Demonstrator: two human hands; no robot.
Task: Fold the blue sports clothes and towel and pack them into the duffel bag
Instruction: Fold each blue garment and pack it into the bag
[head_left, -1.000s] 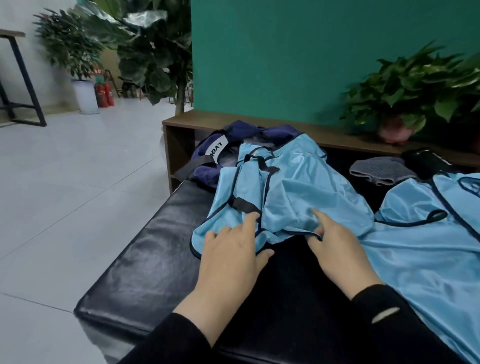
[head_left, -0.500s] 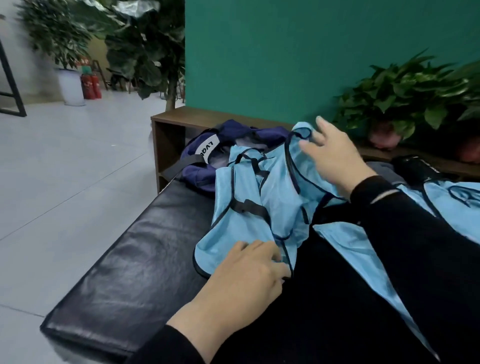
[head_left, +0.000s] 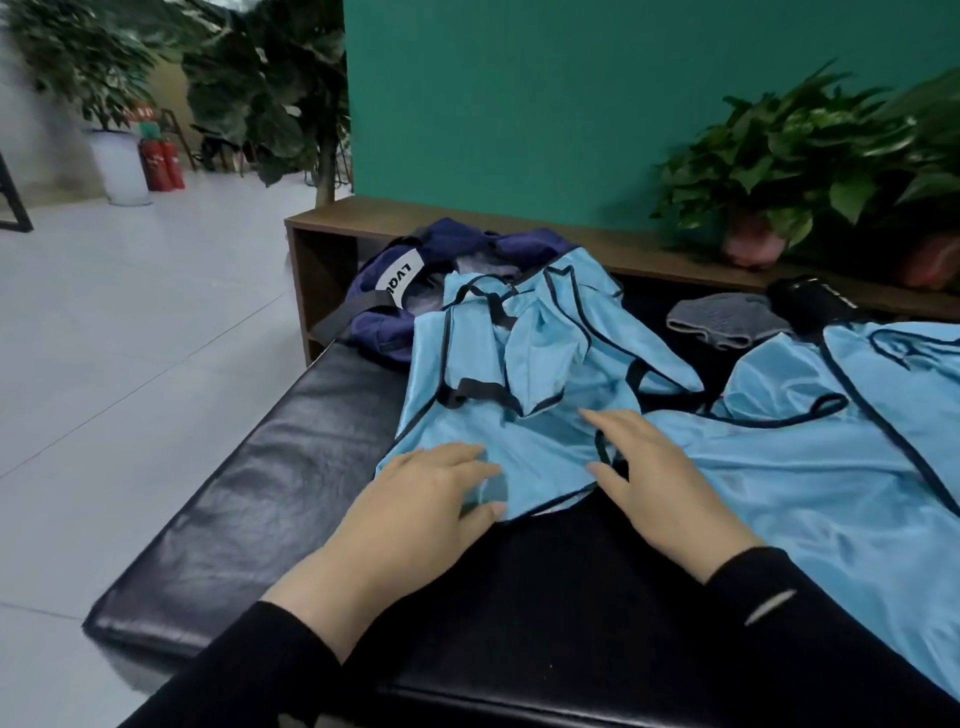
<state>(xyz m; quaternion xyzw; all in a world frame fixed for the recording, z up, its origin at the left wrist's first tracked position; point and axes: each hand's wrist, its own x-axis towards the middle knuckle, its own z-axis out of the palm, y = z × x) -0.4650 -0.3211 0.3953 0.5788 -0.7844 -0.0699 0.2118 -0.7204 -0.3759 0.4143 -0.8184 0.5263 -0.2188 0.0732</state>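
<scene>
Two hands in black sleeves are reaching out over a black padded worktop (head_left: 249, 483), which is filling the near part of the view. Left hand (head_left: 415, 499) is lying at about 7 o'clock from the middle of the view, its fingers fairly straight and spread on the near hem of a light blue sports vest (head_left: 519, 415), with the thumb lying along the hem's edge; whether the thumb is pinching the cloth I cannot tell. Right hand (head_left: 654, 478) is resting at about 5 o'clock, fingers straight and flat, pressing down where that vest is meeting a second blue garment (head_left: 810, 467). Both hands are lying apart, with a strip of the vest showing between them. This first vest, trimmed in dark binding, is lying crumpled and partly folded over itself, running away toward 12 o'clock. Its far end is draping over the mouth of a navy duffel bag (head_left: 395, 291), which is sitting at the worktop's far left corner at about 11 o'clock. At 2 o'clock a grey towel (head_left: 727, 319) is lying just beside a dark object too blurred to name. Behind everything, a wooden shelf (head_left: 363, 221) is carrying potted plants (head_left: 789, 156) against a green wall (head_left: 519, 104).
</scene>
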